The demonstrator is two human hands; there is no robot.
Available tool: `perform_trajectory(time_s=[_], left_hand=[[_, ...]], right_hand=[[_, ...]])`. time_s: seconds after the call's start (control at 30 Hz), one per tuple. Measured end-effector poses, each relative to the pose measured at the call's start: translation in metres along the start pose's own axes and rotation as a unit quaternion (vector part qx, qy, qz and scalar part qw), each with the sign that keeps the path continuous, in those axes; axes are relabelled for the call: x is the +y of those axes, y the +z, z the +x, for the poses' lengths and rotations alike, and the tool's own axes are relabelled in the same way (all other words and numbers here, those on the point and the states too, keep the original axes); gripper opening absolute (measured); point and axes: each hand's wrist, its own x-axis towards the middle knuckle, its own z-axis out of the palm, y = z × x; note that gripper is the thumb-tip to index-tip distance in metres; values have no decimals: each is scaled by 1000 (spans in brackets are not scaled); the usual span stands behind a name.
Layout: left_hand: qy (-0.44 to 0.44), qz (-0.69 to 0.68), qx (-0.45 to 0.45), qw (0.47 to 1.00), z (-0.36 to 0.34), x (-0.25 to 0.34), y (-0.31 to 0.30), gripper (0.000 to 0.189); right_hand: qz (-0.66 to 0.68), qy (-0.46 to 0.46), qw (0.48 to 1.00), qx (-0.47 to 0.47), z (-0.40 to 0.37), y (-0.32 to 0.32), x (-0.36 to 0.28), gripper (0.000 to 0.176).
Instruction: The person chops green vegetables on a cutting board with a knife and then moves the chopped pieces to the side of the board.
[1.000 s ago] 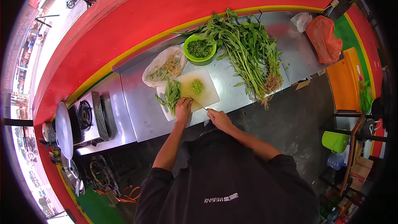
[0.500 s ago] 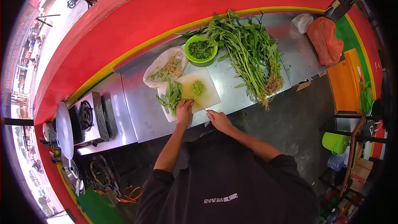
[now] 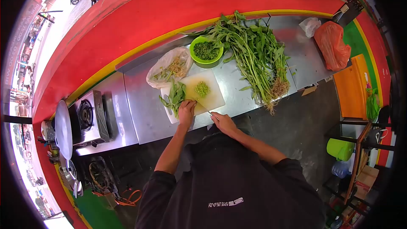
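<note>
Little is changing since the earlier frames: both hands are staying at the near edge of the cutting board (image 3: 212, 98), and the knife (image 3: 204, 108) is again showing as a thin blade between them. The left hand (image 3: 186, 110) is curling its fingers down over the cut ends of the leafy stems (image 3: 174, 96), pinning them to the board. The right hand (image 3: 223, 121) is gripping the knife's handle, with the blade angling up and left toward the left hand's fingertips.

The leafy stems are lying on the left part of the board, their dark green leaves fanning out past its left edge. A small pile of chopped pieces (image 3: 202, 88), pale green and finely cut, is sitting near the middle of the board.

Beyond the board on the steel worktop (image 3: 142, 110), a green bowl (image 3: 206, 51) is holding darker chopped greens, and a plastic bag (image 3: 168, 70) of pale trimmings is lying beside it. A large bunch of long uncut greens (image 3: 259, 59) is sprawling to the right, roots toward the near edge.
</note>
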Motion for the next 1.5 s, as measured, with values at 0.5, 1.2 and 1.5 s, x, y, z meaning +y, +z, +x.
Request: perform_trajectory(time_s=[0.5,1.2,1.5], left_hand=[[-33,1,-2,999,0,0,3,10],[-32,21,-16,999,-3,0,4,12],[-9,25,-15,1000,-4,1,-1,13]], right_hand=[[47,-2,999,-17,-1,-3,-7,31],[10,13,1000,2,-1,13,0,37],[-3,5,999,39,9,18,-10,33]])
